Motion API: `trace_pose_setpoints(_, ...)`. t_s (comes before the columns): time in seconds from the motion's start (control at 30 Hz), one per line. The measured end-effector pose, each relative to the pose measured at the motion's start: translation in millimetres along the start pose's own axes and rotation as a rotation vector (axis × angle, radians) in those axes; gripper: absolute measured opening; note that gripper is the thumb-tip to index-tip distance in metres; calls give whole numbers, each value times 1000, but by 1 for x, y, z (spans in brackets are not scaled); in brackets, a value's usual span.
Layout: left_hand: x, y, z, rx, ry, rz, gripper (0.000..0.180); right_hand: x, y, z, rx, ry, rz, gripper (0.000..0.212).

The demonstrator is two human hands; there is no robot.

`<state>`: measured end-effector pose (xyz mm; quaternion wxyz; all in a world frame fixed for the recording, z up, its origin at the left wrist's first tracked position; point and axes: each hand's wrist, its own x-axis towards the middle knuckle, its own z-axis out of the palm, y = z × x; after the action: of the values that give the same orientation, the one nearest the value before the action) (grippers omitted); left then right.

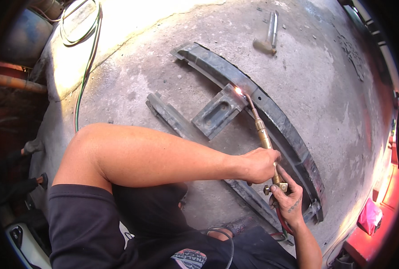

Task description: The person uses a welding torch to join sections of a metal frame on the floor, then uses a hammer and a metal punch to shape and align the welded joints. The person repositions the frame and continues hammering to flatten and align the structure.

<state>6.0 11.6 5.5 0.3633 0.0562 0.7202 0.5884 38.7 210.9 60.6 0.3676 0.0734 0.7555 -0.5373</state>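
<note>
My left hand point(260, 165) is wrapped round the shaft of a brass gas torch point(262, 134). Behind it, my right hand point(290, 199) grips the torch's rear end, thumb beside the brass valve knob point(267, 190). A red hose point(283, 220) runs down from that end. The bent tip points up and left, and a bright flame point(238, 91) glows where a grey metal bracket point(217, 112) meets a long curved bumper beam point(278, 112). A second narrow metal rail point(169, 114) lies to the left, partly hidden under my left forearm.
A long silvery metal tool point(273, 31) lies on the concrete floor point(316, 67) at the far side. Green and dark hoses point(89, 67) coil at the far left, near a blue tank point(24, 38). A pink bag point(370, 216) rests by a red structure at the right.
</note>
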Motion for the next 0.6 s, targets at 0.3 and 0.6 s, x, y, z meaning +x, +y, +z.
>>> trace_pose_setpoints(0.3, 1, 0, 0, 5, -1, -17, 41, 3, 5, -3, -38, -3, -31, 58)
trace_pose_setpoints(0.6, 2, -1, 0, 5, -11, -20, 41, 5, 7, -3, -51, 4, -25, 57)
